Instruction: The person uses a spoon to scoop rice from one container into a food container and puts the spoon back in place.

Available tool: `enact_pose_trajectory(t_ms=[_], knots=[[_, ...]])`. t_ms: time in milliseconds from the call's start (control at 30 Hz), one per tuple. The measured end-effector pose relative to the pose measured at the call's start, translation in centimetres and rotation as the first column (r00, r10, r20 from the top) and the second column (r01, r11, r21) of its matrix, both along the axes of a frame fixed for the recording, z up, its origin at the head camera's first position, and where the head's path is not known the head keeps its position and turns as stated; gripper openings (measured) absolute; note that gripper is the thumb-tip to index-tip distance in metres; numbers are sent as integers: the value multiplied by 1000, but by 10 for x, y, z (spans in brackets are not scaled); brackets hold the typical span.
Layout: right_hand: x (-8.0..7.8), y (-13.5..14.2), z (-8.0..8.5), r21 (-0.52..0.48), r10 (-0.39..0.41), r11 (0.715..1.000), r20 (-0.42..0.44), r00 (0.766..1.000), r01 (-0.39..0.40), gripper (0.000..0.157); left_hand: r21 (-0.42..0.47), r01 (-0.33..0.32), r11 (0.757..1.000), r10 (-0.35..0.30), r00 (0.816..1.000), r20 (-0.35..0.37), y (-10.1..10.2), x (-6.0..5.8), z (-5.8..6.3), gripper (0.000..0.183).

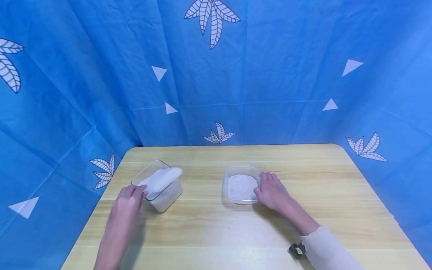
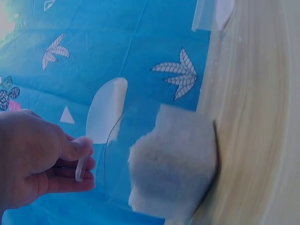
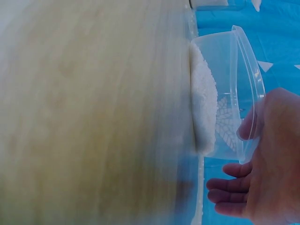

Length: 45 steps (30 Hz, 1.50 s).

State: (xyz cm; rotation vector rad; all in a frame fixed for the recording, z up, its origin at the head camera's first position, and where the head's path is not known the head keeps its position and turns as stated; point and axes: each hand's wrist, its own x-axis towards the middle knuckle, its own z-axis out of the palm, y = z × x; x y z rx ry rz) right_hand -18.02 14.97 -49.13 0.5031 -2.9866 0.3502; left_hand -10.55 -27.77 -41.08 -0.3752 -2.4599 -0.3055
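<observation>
My left hand (image 1: 126, 208) pinches the handle of a translucent white scoop (image 1: 165, 179). The scoop is above the open top of a clear square-cornered container (image 1: 173, 197), which holds a white granular material (image 2: 173, 159). In the left wrist view, the thumb and fingers close round the scoop's short handle. A second clear plastic container (image 1: 242, 201), shallower and with rounded corners, stands near the table's middle with white grains (image 1: 241, 186) over its bottom. At its right rim, my right hand (image 1: 273, 193) grips the wall with the thumb, while the other fingers extend beside it.
Both containers stand on a light wooden table (image 1: 209, 232), with a gap between them. A blue patterned curtain (image 1: 280, 75) hangs behind the table and along its sides. A small black object (image 1: 297, 250) is at the right sleeve.
</observation>
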Motion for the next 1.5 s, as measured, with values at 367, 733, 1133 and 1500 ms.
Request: enact_pose_trajectory(t_ms=[367,733,1133,1500], knots=[[-1,0,-1,4,-2,1000,-1,1000,2,52,-22,84,996,-84,996,14,29,-13,-4,24],[0,0,0,1,-11,1000,-9,1000,11,46,-66,153,986,-152,988,12,58,-24,-12,23],[-1,1,0,-1,-36,999,1,999,36,44,-93,232,968,-232,973,7,89,-39,-12,19],[1,1,0,-30,-39,999,4,999,39,42,-214,321,922,-315,947,64,114,-51,-26,23]])
